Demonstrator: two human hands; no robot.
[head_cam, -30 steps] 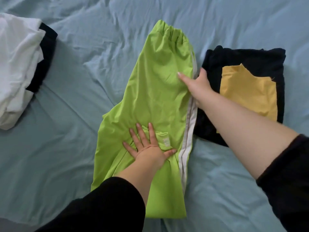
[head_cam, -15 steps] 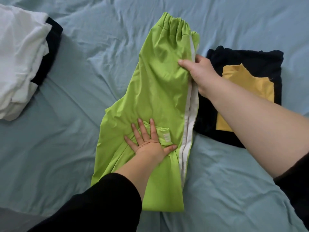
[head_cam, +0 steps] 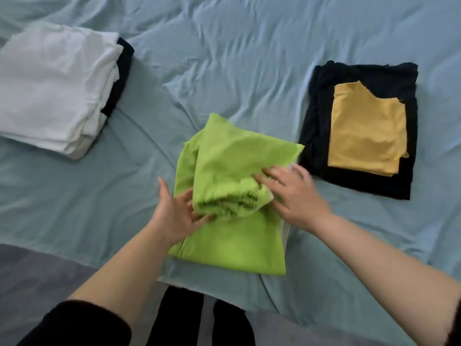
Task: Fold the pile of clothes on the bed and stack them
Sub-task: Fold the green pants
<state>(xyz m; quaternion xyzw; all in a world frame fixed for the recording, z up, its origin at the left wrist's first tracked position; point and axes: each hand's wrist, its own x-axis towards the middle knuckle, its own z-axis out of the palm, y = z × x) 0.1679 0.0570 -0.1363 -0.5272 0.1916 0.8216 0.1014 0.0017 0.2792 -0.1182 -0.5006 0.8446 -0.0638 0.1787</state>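
The green garment (head_cam: 232, 166) is laid doubled over on the near middle of the bed (head_cam: 224, 58), between a white pile (head_cam: 55, 91) at the left and a black-and-yellow stack (head_cam: 366, 126) at the right. Its gathered edge is touched by the left grip (head_cam: 179, 213) and the right grip (head_cam: 291, 193), both released, fingers straight.

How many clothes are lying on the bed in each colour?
White: 1, the white bundle, layers too close to tell apart
Black: 2, the black piece under the white and the black piece under the yellow
Green: 1, the green garment
Yellow: 1, the yellow piece
Total: 5
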